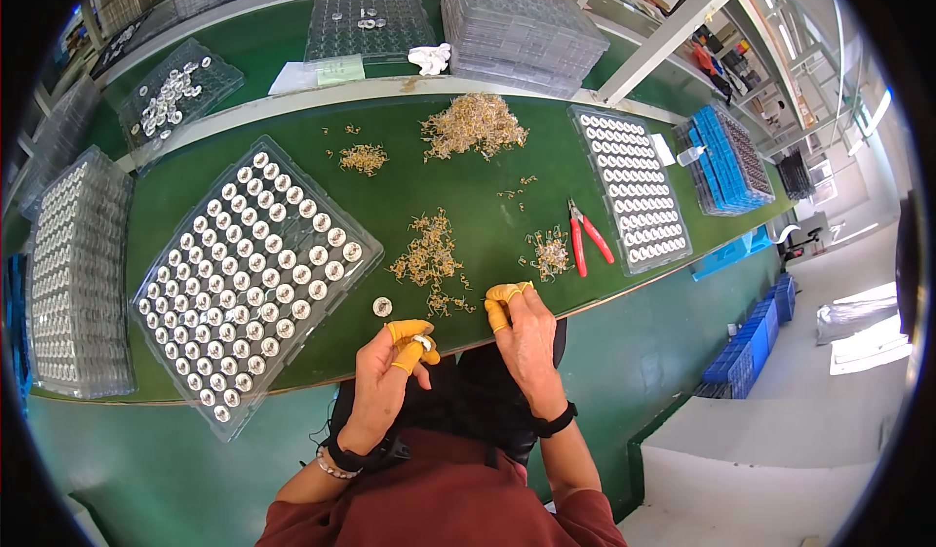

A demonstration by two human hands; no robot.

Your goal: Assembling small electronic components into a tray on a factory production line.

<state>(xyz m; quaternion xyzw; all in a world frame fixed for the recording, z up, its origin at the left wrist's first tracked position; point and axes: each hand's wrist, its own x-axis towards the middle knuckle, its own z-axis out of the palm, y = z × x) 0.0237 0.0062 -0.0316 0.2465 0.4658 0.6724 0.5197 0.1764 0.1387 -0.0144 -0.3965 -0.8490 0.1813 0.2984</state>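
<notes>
Fingertips (411, 333) pinch round metal part (422, 341).

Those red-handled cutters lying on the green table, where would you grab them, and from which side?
Probably by the two red handles of the cutters, coming from above on the near side. The handles splay apart toward the table edge and are the thick, long part, while the short metal tip points away. The right hand is the nearer one; the left hand pinches a small round part.
</notes>
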